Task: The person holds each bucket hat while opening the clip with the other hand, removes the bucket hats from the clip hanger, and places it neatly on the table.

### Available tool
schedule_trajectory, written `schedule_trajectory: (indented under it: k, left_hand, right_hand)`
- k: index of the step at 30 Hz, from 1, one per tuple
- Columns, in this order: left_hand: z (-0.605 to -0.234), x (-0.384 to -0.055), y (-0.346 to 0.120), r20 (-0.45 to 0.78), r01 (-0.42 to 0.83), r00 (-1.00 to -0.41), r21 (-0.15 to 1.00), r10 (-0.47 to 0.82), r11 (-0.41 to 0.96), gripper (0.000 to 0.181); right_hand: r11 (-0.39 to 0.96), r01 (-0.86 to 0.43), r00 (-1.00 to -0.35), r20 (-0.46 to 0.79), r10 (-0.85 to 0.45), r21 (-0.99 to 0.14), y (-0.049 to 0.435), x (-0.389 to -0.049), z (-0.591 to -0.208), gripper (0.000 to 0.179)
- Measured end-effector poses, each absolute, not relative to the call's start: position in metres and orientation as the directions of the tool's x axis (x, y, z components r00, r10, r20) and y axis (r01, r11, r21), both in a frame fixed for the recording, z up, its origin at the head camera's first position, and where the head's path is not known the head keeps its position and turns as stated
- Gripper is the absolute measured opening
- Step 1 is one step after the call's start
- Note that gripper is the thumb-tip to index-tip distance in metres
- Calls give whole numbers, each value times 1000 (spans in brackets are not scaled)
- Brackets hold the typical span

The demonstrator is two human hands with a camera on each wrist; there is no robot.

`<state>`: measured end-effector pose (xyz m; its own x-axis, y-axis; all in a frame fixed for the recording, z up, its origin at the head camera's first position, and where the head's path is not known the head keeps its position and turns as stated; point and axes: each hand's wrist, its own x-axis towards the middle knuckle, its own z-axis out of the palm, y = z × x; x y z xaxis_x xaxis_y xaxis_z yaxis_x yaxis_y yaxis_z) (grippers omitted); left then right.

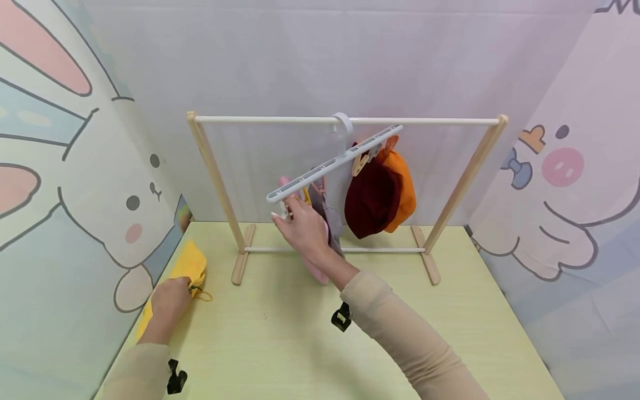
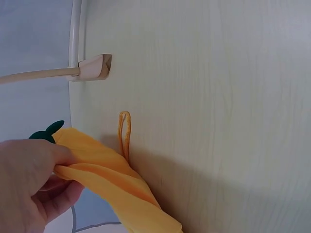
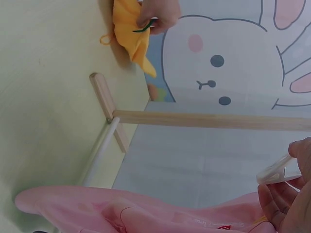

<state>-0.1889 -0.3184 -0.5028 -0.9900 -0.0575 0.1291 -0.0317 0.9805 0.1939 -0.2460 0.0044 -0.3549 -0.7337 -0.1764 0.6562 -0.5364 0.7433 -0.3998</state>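
Note:
My left hand (image 1: pixel 171 297) grips a yellow cloth (image 1: pixel 191 260) at the left of the table. A dark green leaf-shaped trim (image 2: pixel 48 132) and a yellow hanging loop (image 2: pixel 125 133) show on the cloth. Under the near left end of a pale clip hanger (image 1: pixel 330 165), my right hand (image 1: pixel 306 225) pinches a white clothes clip (image 3: pixel 273 174) between thumb and fingers. Close beside that hand hang a pink item (image 3: pixel 121 208) and a grey cloth item (image 1: pixel 334 219), both partly hidden in the head view. Maroon (image 1: pixel 367 203) and orange (image 1: pixel 404 186) hat-like cloth items hang toward the hanger's other end.
The hanger hooks over the white top bar (image 1: pixel 260 119) of a rack with wooden side posts (image 1: pixel 462 189). The rack's feet (image 1: pixel 426 258) stand on a pale yellow table (image 1: pixel 260 344). Cartoon-printed walls enclose the back and both sides.

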Motion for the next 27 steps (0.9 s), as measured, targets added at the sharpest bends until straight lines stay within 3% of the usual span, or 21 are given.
schedule_trajectory:
  k: [7, 27]
  left_hand:
    - [-507, -187, -317, -9, -89, -996, 222, -89, 971, 13]
    - [-520, -178, -308, -145, -97, -988, 290, -57, 952, 17]
  right_hand:
    - [733, -555, -723, 663, -192, -393, 6, -247, -354, 27]
    - [752, -525, -758, 621, -200, -398, 6, -247, -352, 28]
